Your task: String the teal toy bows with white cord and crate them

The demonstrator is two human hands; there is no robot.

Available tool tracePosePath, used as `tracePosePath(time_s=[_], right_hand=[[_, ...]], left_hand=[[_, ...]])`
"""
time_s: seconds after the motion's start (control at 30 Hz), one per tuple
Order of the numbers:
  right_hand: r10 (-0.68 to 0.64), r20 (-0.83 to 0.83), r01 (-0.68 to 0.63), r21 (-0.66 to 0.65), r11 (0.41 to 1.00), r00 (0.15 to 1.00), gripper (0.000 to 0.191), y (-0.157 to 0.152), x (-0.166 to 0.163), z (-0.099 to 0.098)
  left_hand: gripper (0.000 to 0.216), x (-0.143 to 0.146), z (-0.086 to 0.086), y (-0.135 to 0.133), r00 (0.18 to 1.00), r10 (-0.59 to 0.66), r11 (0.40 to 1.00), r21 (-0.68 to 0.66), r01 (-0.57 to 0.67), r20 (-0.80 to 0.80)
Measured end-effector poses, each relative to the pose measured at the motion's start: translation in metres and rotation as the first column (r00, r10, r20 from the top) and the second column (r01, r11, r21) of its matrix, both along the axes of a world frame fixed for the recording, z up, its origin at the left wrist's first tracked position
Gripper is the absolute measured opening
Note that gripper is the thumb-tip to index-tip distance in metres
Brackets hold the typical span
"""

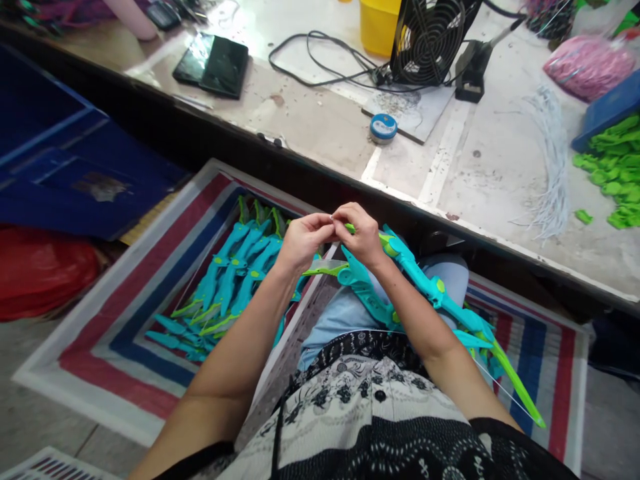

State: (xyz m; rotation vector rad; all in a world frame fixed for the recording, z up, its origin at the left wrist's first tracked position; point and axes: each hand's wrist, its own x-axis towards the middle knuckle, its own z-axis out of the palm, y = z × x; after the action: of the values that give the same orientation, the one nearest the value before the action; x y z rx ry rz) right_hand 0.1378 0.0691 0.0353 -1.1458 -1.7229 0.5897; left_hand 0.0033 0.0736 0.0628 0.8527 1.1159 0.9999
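My left hand (307,237) and my right hand (361,232) meet fingertip to fingertip above my lap, both closed in a pinch. A tiny whitish bit shows between the fingertips, too small to name. A turquoise and green toy bow (417,277) lies across my lap under my right forearm. Its upper green limb runs into my right hand, and a thin white string leads from its lower green tip. Another turquoise and green bow piece (367,290) rests beside it, partly hidden by my right arm.
Several similar toy bows (233,267) lie in a striped-lined crate (125,313) at left; another striped-lined crate (563,380) stands at right. The worktable (320,133) holds a fan (430,40), a small round tin (383,127), white strings (547,167) and green parts (620,160).
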Motion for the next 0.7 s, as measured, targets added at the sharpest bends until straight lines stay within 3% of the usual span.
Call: tracePosePath(time_s=[0.33,0.57,0.7], right_hand=[[0.207,0.072,-0.203,-0.067,0.977,0.976,0.012,0.003,0.018,0.008],[0.106,-0.072,-0.12,-0.231,0.966,0.992,0.011,0.001,0.019,-0.004],[0.113,-0.094,-0.133,-0.244,0.961,0.989,0.013,-0.004,0.017,-0.012]], left_hand=[[0.025,0.002,-0.001,-0.006,0.989,-0.009,0.996,0.086,0.022,-0.149],[0.019,0.004,-0.007,-0.006,0.956,0.028,0.986,0.164,0.021,-0.293],[0.025,-0.003,-0.017,-0.008,0.976,-0.039,0.992,0.113,0.064,-0.214]])
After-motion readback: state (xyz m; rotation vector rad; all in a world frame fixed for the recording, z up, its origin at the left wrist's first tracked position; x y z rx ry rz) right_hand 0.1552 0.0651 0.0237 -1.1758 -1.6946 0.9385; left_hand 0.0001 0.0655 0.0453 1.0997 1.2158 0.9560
